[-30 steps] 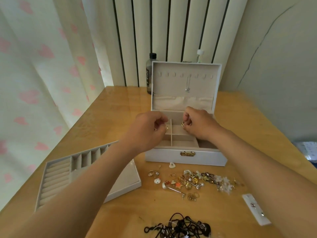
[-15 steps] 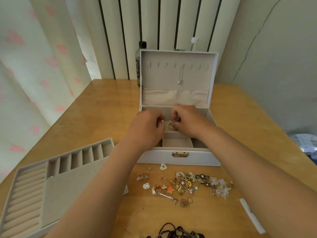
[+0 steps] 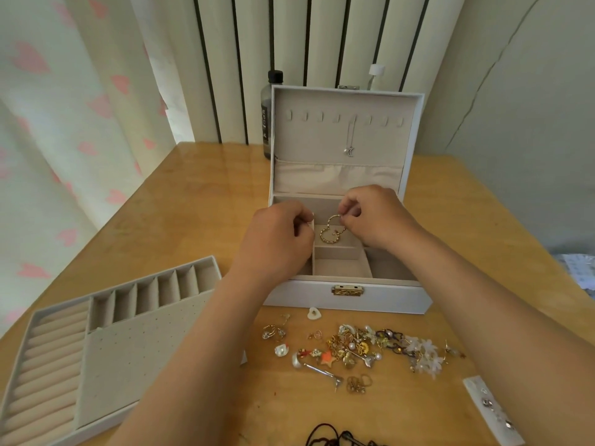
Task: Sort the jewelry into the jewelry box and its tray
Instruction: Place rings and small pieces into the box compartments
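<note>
Gold hoops (image 3: 333, 232), apparently right-pinched, between hands (image 3: 376, 218)

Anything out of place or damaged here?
Jewelry heap lies loose and tangled on the table before the box; the tray sits out of it, askew at left. A crack runs down the wall.

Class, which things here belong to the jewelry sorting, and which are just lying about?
Job: white open-lidded jewelry box; white beige-lined tray; gold hoop earrings pinched in the right hand; loose jewelry pile.
Lying about: dark black-capped bottle; white-capped bottle; pink-hearted white curtain.
</note>
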